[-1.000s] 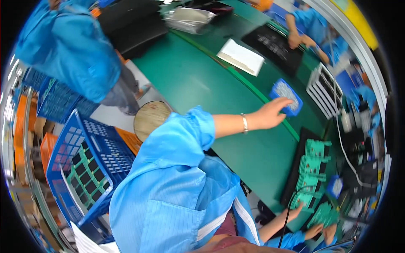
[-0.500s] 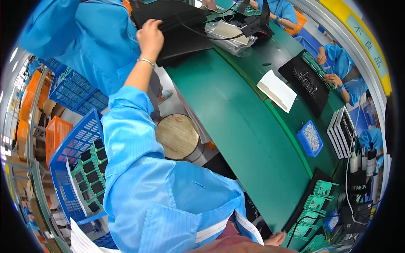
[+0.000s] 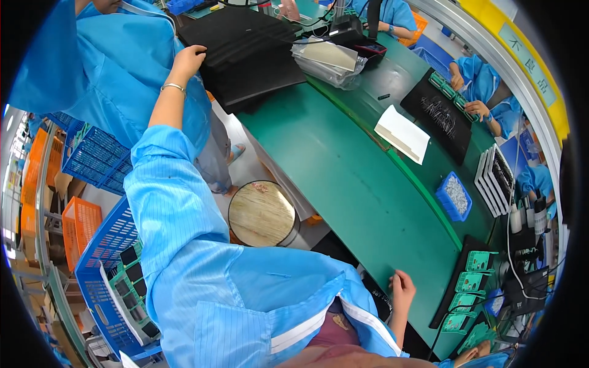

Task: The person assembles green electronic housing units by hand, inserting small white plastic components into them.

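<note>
The left hand (image 3: pixel 187 60) clamped the black tray stack's (image 3: pixel 245 55) edge at eleven o'clock on the table (image 3: pixel 343 178); the right hand (image 3: pixel 402 288) lay curled at its rim. Gripped one-handed, the stack might have tipped off.

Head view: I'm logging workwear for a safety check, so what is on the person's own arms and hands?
Both arms wear a light blue, finely striped smock with loose sleeves. The left sleeve ends short of the wrist, where a thin metal bracelet sits. The left hand and right hand are bare, without gloves.
</note>
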Motion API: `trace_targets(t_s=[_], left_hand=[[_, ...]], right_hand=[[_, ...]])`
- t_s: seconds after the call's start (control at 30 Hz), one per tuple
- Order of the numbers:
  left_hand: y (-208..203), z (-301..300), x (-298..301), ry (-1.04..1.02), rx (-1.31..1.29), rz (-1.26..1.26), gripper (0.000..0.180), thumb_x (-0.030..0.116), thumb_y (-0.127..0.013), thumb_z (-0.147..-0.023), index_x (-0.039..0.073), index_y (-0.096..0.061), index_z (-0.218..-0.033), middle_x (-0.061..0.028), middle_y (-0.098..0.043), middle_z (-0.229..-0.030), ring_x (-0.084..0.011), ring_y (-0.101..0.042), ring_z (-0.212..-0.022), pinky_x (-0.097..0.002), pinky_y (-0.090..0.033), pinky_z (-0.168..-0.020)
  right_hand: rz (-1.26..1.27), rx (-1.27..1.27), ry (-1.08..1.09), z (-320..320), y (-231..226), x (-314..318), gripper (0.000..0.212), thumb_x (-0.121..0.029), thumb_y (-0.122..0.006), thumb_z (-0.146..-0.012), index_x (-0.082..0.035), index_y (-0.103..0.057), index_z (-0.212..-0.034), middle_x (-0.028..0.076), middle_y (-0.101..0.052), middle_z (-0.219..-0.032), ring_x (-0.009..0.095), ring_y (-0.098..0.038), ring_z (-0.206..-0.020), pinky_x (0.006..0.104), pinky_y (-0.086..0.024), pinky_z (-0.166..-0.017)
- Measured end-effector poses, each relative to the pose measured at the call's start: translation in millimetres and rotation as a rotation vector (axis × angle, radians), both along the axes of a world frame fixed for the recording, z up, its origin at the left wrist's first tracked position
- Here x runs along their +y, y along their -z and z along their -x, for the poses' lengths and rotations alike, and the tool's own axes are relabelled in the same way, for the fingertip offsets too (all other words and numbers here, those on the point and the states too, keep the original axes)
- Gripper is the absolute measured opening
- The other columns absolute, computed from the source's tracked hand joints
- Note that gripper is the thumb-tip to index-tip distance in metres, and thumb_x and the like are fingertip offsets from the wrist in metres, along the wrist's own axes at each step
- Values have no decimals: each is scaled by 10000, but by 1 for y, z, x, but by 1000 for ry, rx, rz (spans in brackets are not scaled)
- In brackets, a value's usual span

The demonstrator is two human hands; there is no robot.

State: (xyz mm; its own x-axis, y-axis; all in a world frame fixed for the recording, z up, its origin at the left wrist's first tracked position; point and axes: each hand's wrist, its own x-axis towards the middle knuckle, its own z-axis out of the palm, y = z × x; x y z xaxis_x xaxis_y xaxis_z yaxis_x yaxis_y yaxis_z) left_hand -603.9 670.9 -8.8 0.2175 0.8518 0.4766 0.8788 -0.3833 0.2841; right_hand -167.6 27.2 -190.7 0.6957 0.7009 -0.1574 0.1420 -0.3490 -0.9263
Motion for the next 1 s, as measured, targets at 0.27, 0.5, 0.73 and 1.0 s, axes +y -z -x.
trace_targets(t_s=[0.27, 0.5, 0.73, 1.0], left_hand=[[-2, -1, 10, 117, 240, -164, 275, 164, -584, -863, 17, -618, -1092, -191, -642, -1024, -365, -596, -971, -422, -485, -846], [-21, -27, -53, 74, 175, -552, 113, 176, -545, -889, 67, -556, -918, -127, -597, -863, -327, -609, -773, -424, -497, -650], [-17, -75, -204, 273, 15, -639, 163, 65, -660, -777, 55, -592, -924, -85, -596, -909, -258, -629, -701, -317, -517, -576], [27, -96, -309, 399, -73, -420, 263, -2, -707, -701, 9, -613, -946, -105, -595, -920, -240, -616, -640, -311, -510, -534]], right_hand=[[42, -149, -309, 24, -1, 65, 139, -54, -613, -827, -13, -688, -937, 92, -674, -782, 131, -629, -664, 254, -504, -614], [-35, -150, -418, 29, 9, 83, 139, -71, -620, -852, -1, -688, -951, 55, -673, -765, 92, -597, -620, 228, -494, -570], [-18, 236, -487, 29, -12, 151, 215, -134, -605, -884, 8, -655, -1038, 64, -674, -829, 103, -623, -702, 241, -514, -663], [-267, 589, -896, 94, -75, 276, 658, -311, -591, -910, -21, -295, -1421, 144, -496, -1311, 218, -510, -1167, 354, -436, -946]])
